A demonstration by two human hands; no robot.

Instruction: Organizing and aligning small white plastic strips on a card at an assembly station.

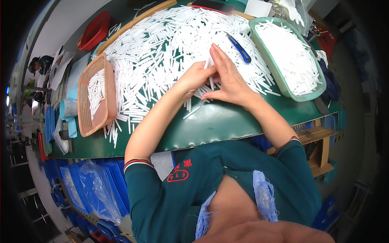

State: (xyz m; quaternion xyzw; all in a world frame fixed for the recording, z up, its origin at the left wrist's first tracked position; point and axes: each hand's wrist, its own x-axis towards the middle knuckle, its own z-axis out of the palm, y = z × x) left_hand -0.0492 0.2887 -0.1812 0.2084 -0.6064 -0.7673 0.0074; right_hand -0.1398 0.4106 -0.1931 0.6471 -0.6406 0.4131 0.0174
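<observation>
My left hand (197,77) is closed, its thumb and fingers pinching short white sticks (211,83) that stand up between my two hands. Facing it, my right hand (231,83) has its fingers stretched out and the thumb apart. Its palm is turned toward the sticks, and whether it touches them is hard to see. Both hands are over the near edge of a wide heap of loose white sticks (150,56). Just beyond my right hand, a blue utility knife (240,47) lies on the heap.
A green basket (318,87) full of white sticks stands to the right. At the left is a pink basket (110,101) holding fewer sticks. A red tray (95,30), a wooden strip (137,22) and a dark phone-like slab (212,5) lie farther back on the green table (227,125).
</observation>
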